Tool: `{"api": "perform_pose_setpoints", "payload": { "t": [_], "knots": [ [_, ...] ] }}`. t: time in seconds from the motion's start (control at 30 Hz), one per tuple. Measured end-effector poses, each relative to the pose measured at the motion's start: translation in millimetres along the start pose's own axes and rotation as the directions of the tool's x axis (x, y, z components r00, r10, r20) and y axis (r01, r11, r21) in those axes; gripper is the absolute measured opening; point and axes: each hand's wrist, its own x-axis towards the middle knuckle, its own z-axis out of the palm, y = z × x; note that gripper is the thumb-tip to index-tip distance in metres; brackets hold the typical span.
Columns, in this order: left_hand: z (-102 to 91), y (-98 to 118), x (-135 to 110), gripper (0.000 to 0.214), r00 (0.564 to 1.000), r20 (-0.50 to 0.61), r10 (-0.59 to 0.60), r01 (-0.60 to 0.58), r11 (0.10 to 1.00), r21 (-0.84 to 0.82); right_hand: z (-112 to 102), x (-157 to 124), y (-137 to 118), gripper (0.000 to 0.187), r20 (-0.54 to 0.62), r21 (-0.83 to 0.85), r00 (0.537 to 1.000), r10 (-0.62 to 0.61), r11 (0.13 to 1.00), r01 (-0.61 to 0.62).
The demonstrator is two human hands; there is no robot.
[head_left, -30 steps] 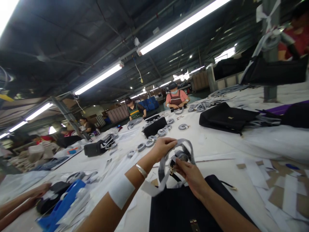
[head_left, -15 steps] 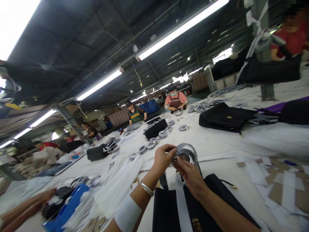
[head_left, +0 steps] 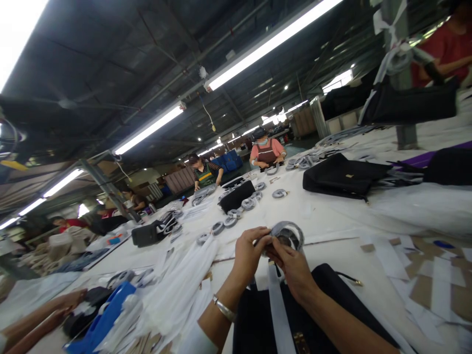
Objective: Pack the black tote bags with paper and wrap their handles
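Both hands are closed on a coiled strap (head_left: 299, 232) wrapped in grey film, held up over a black handbag (head_left: 254, 324). My left hand (head_left: 251, 253) pinches the coil's left side. From the right, my right hand (head_left: 295, 273) pinches the same edge, its fingertips meeting those of the left. What lies between the fingertips is too small to make out. Under the hands, a long pale strip (head_left: 278, 309) runs down the bag's front towards a gold-coloured clasp (head_left: 300, 342). The bag's upper middle is partly hidden by my right forearm.
More wrapped coils (head_left: 230, 221) lie across the white table. A black bag (head_left: 342, 174) rests at the right, near paper scraps (head_left: 438, 290). White sheeting (head_left: 180, 290) and a blue holder (head_left: 99, 319) are left, beside another person's hands (head_left: 70, 302). Co-workers stand across the table.
My right hand's fingertips have moved up and left to meet the left hand's. The coil has turned slightly, showing more of its ring. The view has shifted a little.
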Motion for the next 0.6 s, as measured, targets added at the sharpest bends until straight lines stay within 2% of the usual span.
{"api": "perform_pose_setpoints", "payload": {
  "t": [0.13,0.3,0.47,0.6],
  "knots": [
    [-3.8,-5,-1,0.026,0.996,0.087,-0.021,0.027,0.998,-0.064,1,-2,-1,0.044,-0.009,-0.007,1.0,0.0,1.0,0.0],
    [2.0,-8,-10,0.026,1.0,0.025,0.019,-0.018,0.999,-0.03,4,-7,-2,0.04,0.035,0.036,0.999,0.007,0.999,-0.009],
    [16.7,-14,-23,0.03,0.997,-0.04,0.063,-0.063,0.998,0.001,1,-7,1,0.038,-0.094,0.076,0.994,0.053,0.996,-0.046],
    [19.7,-22,-26,0.027,0.998,-0.05,0.033,-0.039,0.992,-0.116,-1,-4,4,0.035,-0.108,0.024,0.993,0.038,0.999,-0.035]
  ]
}}
